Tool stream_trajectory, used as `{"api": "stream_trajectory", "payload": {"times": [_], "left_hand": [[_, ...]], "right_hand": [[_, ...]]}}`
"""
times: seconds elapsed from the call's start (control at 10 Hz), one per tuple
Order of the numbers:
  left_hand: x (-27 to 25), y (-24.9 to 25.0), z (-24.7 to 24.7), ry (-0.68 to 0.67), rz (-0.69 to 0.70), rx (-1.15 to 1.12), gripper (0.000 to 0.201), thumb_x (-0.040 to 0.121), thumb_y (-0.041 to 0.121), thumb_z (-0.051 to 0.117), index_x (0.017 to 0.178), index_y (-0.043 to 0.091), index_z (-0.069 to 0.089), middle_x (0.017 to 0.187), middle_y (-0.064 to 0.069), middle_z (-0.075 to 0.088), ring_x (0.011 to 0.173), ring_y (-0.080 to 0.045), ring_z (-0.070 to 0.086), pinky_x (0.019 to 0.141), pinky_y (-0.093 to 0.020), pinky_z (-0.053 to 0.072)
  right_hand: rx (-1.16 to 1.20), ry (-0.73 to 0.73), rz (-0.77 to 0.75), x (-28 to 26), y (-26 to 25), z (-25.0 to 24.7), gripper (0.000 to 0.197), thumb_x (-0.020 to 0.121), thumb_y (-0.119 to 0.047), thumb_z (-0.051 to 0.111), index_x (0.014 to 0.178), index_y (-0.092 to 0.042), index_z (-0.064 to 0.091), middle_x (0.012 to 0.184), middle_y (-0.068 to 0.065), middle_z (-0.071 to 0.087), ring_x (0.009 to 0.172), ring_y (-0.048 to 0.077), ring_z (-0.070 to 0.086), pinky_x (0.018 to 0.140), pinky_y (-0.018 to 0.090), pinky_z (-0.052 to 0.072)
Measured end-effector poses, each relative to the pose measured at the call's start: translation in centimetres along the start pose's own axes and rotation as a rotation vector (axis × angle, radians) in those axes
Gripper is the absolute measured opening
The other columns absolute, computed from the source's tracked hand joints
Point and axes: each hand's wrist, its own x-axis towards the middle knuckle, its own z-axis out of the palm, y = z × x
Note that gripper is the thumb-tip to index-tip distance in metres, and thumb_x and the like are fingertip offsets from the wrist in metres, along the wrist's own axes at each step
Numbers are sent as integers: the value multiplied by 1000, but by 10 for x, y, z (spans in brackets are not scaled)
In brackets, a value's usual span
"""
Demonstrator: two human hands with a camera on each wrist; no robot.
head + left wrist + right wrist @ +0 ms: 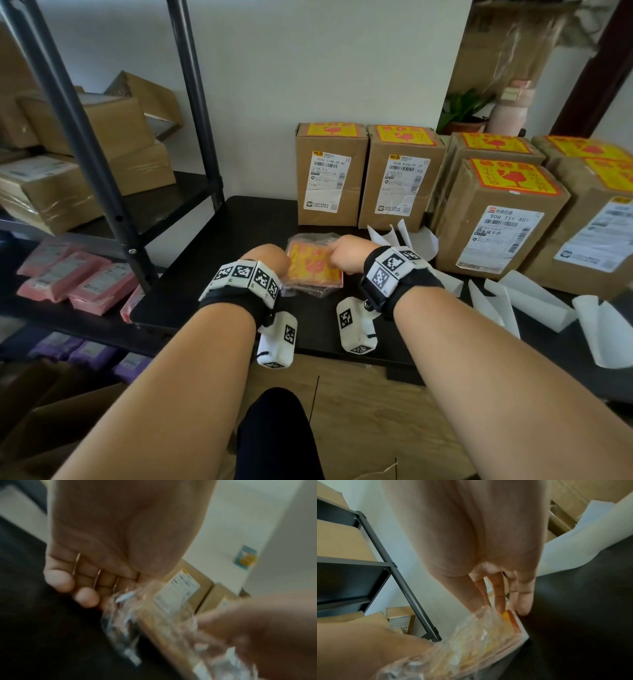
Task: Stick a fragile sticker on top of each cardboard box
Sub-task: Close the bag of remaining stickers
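A stack of yellow-and-red fragile stickers (313, 270) in a crinkled clear bag lies on the black table (219, 274), between my hands. My left hand (274, 260) holds the bag's left side with curled fingers (85, 596); the clear wrap (123, 608) bunches against them. My right hand (337, 253) reaches down onto the stack's far right corner, and thumb and fingertips (500, 601) pinch the stickers (510, 623) at the bag's mouth. Several cardboard boxes (330, 178) (399, 181) (496, 216) stand behind, each with a yellow sticker on top.
Curled white backing papers (534, 301) lie over the table's right side and by the boxes (404, 236). A black metal shelf (102, 171) with more boxes and pink parcels (75, 277) stands close on the left. A plant and a pink bottle (510, 109) are at the back right.
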Motion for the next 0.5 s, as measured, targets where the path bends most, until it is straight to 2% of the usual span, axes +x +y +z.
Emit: {"api": "stream_trajectory", "payload": {"times": [0.1, 0.2, 0.3, 0.4, 0.5], "left_hand": [[4, -2, -1, -1, 3, 142, 26, 93, 29, 58, 106, 7, 61, 99, -8, 60, 99, -24, 60, 88, -35, 46], [11, -1, -1, 21, 43, 188, 26, 94, 27, 58, 109, 6, 62, 109, -10, 64, 104, -25, 62, 89, -34, 48], [8, 3, -4, -9, 25, 250, 29, 97, 22, 54, 117, 2, 60, 118, -13, 64, 111, -27, 62, 98, -36, 50], [8, 7, -12, 61, 72, 278, 28, 97, 22, 52, 114, 2, 62, 116, -14, 65, 108, -27, 63, 94, -36, 51], [11, 12, -20, 189, 128, 210, 27, 96, 23, 51, 106, 2, 63, 109, -15, 66, 96, -25, 64, 81, -34, 52]], "right_hand": [[-125, -7, -23, -7, -1, -1, 34, 97, -11, 47, 129, -3, 58, 127, 16, 60, 116, 29, 57, 98, 33, 46], [-164, -31, -54, -10, 0, -1, 39, 97, -14, 51, 135, -8, 54, 131, 13, 57, 118, 26, 55, 102, 34, 45], [-43, -38, -71, -17, 1, -5, 41, 96, -13, 54, 138, -13, 52, 133, 8, 56, 114, 22, 55, 93, 29, 45], [144, 5, -48, -22, 3, -12, 41, 97, -15, 53, 138, -13, 52, 132, 7, 55, 116, 26, 55, 93, 35, 51], [239, 134, -21, -27, 12, -19, 33, 98, -16, 53, 130, -11, 58, 128, 11, 58, 113, 28, 58, 91, 38, 53]]}}
